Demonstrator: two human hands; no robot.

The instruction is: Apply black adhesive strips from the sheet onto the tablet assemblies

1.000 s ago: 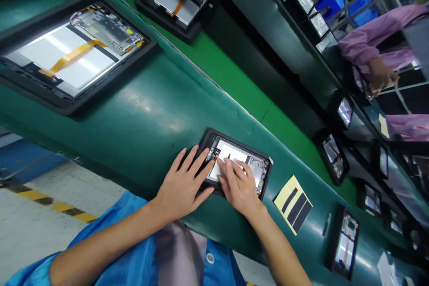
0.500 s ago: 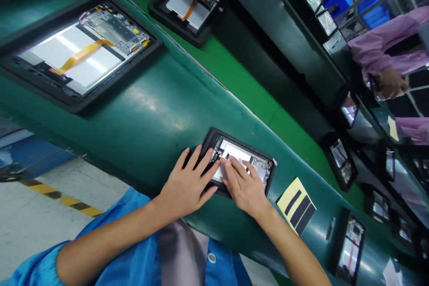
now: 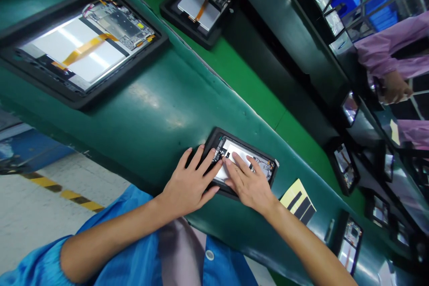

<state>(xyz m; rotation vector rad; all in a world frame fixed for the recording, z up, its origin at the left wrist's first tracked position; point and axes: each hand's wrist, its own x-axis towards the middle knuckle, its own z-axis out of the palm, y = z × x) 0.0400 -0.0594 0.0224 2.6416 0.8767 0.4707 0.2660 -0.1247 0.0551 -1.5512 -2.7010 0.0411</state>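
Note:
An opened tablet [image 3: 231,146] with a white battery and a circuit board lies in a black foam tray [image 3: 218,132] in front of me. My left hand [image 3: 189,185] rests at the tray's left end, fingers spread, its fingertips at the tablet's edge. Across the battery lies my right hand [image 3: 251,183], fingers extended and somewhat apart, fingertips touching the white surface. Neither hand grasps anything that shows. The right hand hides part of the battery and board. To its right sits a yellow sheet [image 3: 295,196] with black adhesive strips, partly covered by my right forearm.
Another opened tablet [image 3: 90,49] with an orange ribbon cable sits on the green bench [image 3: 150,107] at left. A further tablet [image 3: 203,6] rests on the bright green strip beyond. At right is one more tablet [image 3: 350,241]. Across the line, a person's hand [image 3: 395,87] shows below a pink sleeve.
My right hand has shifted slightly right over the battery, its forearm now covering more of the yellow sheet. The left hand stays at the tray's end. The view has moved slightly.

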